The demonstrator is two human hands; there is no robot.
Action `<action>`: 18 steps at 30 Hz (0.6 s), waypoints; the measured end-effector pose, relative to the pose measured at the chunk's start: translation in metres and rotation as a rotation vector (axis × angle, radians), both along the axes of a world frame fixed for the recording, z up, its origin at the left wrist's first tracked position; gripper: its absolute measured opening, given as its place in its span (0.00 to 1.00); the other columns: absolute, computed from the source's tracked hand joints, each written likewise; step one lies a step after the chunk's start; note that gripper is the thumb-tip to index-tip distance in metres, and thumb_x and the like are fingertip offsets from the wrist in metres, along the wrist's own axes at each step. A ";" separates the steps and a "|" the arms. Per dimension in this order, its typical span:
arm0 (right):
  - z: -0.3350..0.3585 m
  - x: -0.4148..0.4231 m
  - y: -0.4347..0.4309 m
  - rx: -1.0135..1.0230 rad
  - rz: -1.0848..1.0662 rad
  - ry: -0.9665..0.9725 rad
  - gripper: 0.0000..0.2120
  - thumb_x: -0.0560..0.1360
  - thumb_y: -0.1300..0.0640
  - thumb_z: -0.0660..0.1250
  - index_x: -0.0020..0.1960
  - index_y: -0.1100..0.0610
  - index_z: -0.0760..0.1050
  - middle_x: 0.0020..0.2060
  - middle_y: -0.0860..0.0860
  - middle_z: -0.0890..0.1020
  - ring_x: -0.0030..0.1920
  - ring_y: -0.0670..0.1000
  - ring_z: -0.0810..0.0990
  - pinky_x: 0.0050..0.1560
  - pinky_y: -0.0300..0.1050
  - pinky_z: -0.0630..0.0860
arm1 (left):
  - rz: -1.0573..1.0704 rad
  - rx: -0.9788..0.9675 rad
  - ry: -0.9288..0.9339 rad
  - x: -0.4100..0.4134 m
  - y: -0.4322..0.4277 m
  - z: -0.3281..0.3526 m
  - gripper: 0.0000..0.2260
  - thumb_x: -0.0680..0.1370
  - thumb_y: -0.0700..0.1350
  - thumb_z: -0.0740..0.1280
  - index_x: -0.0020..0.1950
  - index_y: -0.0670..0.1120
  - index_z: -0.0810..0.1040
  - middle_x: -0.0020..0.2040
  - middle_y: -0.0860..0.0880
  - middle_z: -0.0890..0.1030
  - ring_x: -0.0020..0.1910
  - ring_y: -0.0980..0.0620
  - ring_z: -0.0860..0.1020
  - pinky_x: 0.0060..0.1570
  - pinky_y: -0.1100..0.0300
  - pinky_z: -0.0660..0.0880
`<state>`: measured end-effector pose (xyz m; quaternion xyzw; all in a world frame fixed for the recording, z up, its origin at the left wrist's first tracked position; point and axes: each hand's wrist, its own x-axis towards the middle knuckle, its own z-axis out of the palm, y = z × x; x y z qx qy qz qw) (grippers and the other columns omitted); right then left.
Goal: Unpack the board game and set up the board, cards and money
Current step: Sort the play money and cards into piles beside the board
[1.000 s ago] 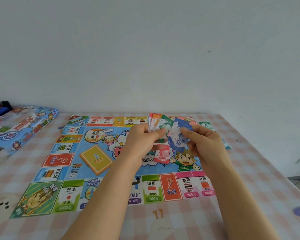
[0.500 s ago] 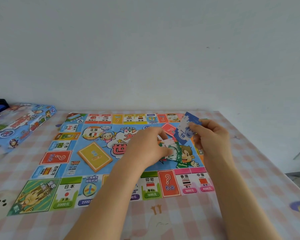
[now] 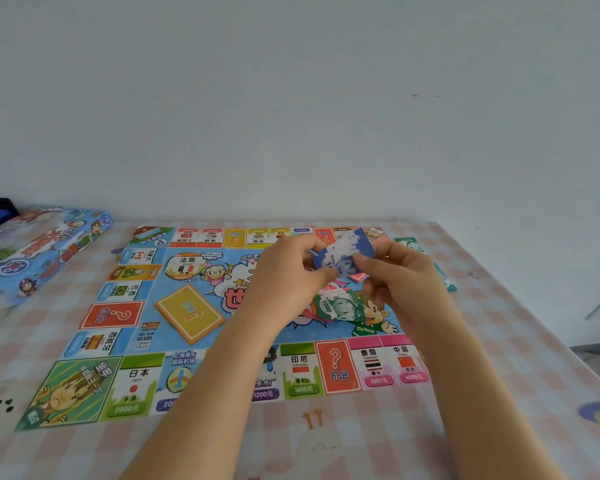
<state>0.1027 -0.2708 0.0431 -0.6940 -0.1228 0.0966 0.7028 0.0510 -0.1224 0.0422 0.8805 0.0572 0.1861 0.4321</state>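
- The money stage of the set-up is judged to be in hand: the board [image 3: 132,382] is already laid flat on the checked table [image 3: 499,358], and a yellow card deck [image 3: 189,313] is seated on its left-centre field
- A small bundle of blue notes [image 3: 343,256] is held up above the far-right part of the board, clear of its surface
- The bundle is pinched at its left end by the left hand [image 3: 284,282], thumb against curled fingers, and at its right end by the right hand [image 3: 402,282] in the same way; neither hand is spread
- A loose heap of notes [image 3: 338,306], a green 1000 uppermost, is seen lying on the board's middle, just below the hands
- More green notes [image 3: 406,243] are laid on the table just off the board's right edge, partly hidden by the right hand
- The game box [image 3: 45,251] is set at the far left, well apart from the hands
- Whether the blue notes are being squared up or counted apart cannot be told
- For the next move, a separate spot for the blue bundle is called for, apart from the green notes; a flat, gentle release is wanted, since thin paper is likely to slide
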 end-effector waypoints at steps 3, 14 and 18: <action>0.002 0.002 -0.003 -0.152 -0.032 -0.096 0.08 0.70 0.66 0.73 0.48 0.60 0.79 0.38 0.55 0.82 0.21 0.42 0.71 0.20 0.33 0.66 | -0.018 0.116 0.025 -0.001 0.005 0.001 0.12 0.72 0.48 0.73 0.54 0.49 0.80 0.48 0.51 0.83 0.42 0.54 0.79 0.46 0.55 0.78; -0.001 0.004 -0.011 -0.517 0.075 -0.133 0.09 0.66 0.60 0.77 0.41 0.49 0.82 0.38 0.51 0.85 0.28 0.46 0.78 0.27 0.37 0.74 | -0.057 0.232 0.137 -0.001 0.005 -0.003 0.09 0.72 0.48 0.73 0.52 0.51 0.81 0.43 0.56 0.80 0.38 0.61 0.76 0.34 0.70 0.71; 0.000 0.004 -0.012 -0.481 0.067 -0.232 0.07 0.67 0.61 0.76 0.43 0.52 0.83 0.37 0.53 0.83 0.22 0.42 0.73 0.28 0.40 0.74 | -0.052 0.193 0.114 -0.001 0.004 -0.003 0.07 0.72 0.46 0.73 0.50 0.50 0.81 0.40 0.56 0.80 0.36 0.62 0.76 0.33 0.74 0.69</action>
